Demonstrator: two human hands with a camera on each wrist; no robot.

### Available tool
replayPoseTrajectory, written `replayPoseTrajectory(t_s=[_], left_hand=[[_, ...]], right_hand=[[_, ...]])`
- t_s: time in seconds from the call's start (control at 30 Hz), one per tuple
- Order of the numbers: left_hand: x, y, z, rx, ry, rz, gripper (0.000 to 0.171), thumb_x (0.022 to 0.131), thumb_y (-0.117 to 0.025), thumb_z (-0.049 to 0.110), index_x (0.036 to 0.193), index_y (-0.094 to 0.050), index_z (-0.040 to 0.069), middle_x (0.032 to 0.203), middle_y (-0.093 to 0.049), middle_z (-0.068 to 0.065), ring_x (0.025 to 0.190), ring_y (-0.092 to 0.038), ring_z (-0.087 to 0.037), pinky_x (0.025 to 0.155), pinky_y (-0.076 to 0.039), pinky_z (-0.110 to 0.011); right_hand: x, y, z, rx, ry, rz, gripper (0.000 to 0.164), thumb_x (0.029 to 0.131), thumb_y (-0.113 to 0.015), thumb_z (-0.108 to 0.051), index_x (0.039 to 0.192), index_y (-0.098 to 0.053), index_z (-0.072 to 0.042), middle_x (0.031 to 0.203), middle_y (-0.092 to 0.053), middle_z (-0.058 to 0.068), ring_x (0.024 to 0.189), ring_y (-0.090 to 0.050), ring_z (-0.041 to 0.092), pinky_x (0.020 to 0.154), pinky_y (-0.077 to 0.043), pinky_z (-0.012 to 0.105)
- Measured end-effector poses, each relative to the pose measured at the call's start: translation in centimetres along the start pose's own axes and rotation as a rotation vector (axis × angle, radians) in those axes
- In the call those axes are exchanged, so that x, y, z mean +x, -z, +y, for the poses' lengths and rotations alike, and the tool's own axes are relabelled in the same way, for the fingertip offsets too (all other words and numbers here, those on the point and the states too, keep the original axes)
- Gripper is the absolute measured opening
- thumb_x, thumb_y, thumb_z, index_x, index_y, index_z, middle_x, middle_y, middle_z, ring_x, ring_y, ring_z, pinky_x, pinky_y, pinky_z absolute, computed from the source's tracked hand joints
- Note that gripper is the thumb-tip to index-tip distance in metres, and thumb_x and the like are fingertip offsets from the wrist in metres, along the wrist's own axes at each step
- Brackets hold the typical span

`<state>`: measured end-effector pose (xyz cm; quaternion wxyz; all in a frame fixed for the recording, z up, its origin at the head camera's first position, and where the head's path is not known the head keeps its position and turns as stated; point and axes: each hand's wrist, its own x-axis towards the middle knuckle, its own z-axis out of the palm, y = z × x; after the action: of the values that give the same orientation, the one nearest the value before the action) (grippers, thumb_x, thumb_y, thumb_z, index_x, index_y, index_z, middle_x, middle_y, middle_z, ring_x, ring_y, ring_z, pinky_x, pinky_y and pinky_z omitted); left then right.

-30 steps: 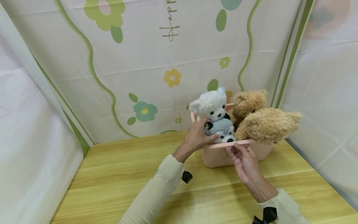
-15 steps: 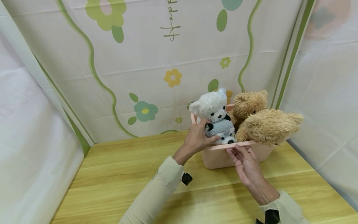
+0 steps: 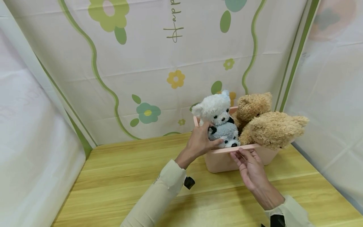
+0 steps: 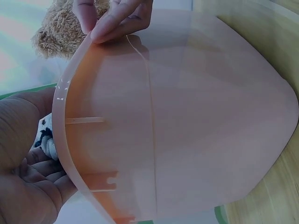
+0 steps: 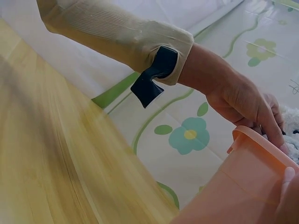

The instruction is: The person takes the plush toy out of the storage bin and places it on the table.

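A pink plastic bin (image 3: 221, 161) stands on the table, packed with plush toys. My left hand (image 3: 198, 140) reaches over its left side and grips a grey-and-white plush dog (image 3: 227, 130), the thumb lying by the dog's face. Behind that dog sits a white plush bear (image 3: 212, 107). Two tan plush bears (image 3: 253, 104) fill the right part, one leaning out over the rim. My right hand (image 3: 250, 168) pinches the bin's front rim; in the left wrist view, these right fingertips (image 4: 107, 29) hold the rim's edge. The left hand's far fingers are hidden in the head view.
The wooden table (image 3: 127, 176) extends left and in front of the bin. A flower-printed cloth (image 3: 136, 72) hangs close behind it, and a white cloth (image 3: 331, 110) stands at the right. Black straps (image 5: 156, 74) hang from the sleeves.
The bin and toys appear very slightly lower in the head view, as the background shifts a little too. Both hands keep the same hold.
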<state>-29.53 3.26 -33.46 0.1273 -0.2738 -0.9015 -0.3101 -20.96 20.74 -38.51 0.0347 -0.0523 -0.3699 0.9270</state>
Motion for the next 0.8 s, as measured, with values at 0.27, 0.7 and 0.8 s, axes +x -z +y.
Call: replayPoseTrajectory(t_s=[0.27, 0.7, 0.8], left_hand=[[-0.03, 0.16, 0.13, 0.006, 0.007, -0.008, 0.055, 0.074, -0.074, 0.044, 0.114, -0.052, 0.012, 0.065, -0.054, 0.002, 0.048, -0.042, -0.007, 0.045, -0.031, -0.018], [-0.29, 0.42, 0.25, -0.004, -0.002, -0.005, 0.053, 0.075, -0.073, 0.044, 0.113, -0.053, 0.013, 0.062, -0.053, 0.003, 0.047, -0.041, -0.006, 0.044, -0.031, -0.017], [-0.3, 0.42, 0.31, -0.008, 0.003, -0.007, 0.054, 0.075, -0.073, 0.044, 0.113, -0.053, 0.013, 0.061, -0.051, 0.003, 0.046, -0.041, -0.007, 0.044, -0.031, -0.018]], right_hand=[[-0.14, -0.14, -0.04, -0.007, 0.0, 0.009, 0.008, 0.091, -0.057, -0.009, 0.097, -0.051, -0.01, 0.095, -0.055, 0.002, 0.088, -0.059, 0.012, 0.089, -0.049, 0.024], [-0.28, -0.12, -0.16, -0.037, -0.016, 0.008, 0.01, 0.091, -0.058, -0.011, 0.098, -0.051, -0.011, 0.097, -0.054, 0.002, 0.089, -0.058, 0.012, 0.09, -0.049, 0.024], [-0.33, -0.11, -0.23, -0.039, -0.019, 0.002, 0.01, 0.091, -0.057, -0.011, 0.098, -0.051, -0.011, 0.097, -0.054, 0.002, 0.089, -0.058, 0.012, 0.091, -0.048, 0.024]])
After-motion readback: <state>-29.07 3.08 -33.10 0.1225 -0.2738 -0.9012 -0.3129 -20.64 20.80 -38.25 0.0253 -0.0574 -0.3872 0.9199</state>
